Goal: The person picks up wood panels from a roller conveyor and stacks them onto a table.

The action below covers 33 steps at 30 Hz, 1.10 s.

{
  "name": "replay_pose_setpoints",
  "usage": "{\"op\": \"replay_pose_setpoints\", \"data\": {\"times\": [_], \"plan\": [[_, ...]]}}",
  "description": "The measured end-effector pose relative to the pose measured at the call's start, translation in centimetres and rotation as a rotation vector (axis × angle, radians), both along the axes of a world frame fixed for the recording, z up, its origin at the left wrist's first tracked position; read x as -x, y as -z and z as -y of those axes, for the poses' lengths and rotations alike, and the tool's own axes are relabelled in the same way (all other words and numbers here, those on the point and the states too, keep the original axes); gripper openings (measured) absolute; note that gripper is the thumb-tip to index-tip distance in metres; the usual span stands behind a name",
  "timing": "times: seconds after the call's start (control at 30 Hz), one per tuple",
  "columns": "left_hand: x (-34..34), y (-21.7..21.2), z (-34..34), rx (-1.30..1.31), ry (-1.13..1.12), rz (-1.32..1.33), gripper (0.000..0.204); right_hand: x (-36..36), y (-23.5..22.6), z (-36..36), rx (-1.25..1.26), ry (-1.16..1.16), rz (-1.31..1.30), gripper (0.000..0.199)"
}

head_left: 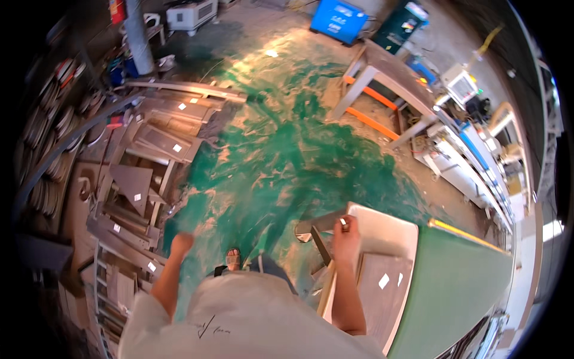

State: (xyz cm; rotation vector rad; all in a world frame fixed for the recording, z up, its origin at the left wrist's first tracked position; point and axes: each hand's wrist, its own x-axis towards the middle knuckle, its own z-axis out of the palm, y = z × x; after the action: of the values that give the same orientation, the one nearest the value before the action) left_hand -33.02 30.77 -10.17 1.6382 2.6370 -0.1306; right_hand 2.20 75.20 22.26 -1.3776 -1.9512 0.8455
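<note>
The shirt (pixel 257 299) bears script (pixel 206 328), a panel (pixel 376 308) white labels (pixel 383 281); whether left hand's (pixel 182 243) or right hand's (pixel 345 238) fingers grasp, I cannot tell.

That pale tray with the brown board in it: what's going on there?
A person's right hand is by a far corner of the pale tray; what it grips, if anything, is unclear. The brown board lies in the tray, bearing white labels. The left hand is apart, nearest the brown panels on the left.

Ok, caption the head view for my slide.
Looking down: right hand at the edge of a pale container with a brown panel inside, left hand over the dusty green floor.
</note>
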Motion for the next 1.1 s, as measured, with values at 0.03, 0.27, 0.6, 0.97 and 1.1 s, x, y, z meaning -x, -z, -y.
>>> {"op": "replay_pose_setpoints", "data": {"times": [0.03, 0.27, 0.6, 0.97, 1.1], "plan": [[1.8, -3.1, -11.4, -0.152, -0.224, 0.492, 0.008, 0.6, -0.6, -3.6, -0.099, -0.012, -0.048, 0.016], [15.4, -13.3, -49.1, -0.269, -0.231, 0.882, 0.039, 11.1, -6.0, -27.4, -0.179, -0.024, -0.610, 0.004], [31.7, 4.8, -48.4, 0.194, -0.561, 0.589, 0.033, 34.1, -2.9, -58.2, 0.257, -0.045, -0.700, 0.009], [53.4, 7.2, -85.3, 0.143, -1.222, 1.479, 0.023, 58.1, -2.7, -90.6, 0.628, -0.074, -0.765, 0.009], [70.6, 3.5, -110.2, -0.217, -0.785, 1.099, 0.029, 65.5, -3.5, -102.6, 0.637, -0.054, -1.102, 0.006]]}}
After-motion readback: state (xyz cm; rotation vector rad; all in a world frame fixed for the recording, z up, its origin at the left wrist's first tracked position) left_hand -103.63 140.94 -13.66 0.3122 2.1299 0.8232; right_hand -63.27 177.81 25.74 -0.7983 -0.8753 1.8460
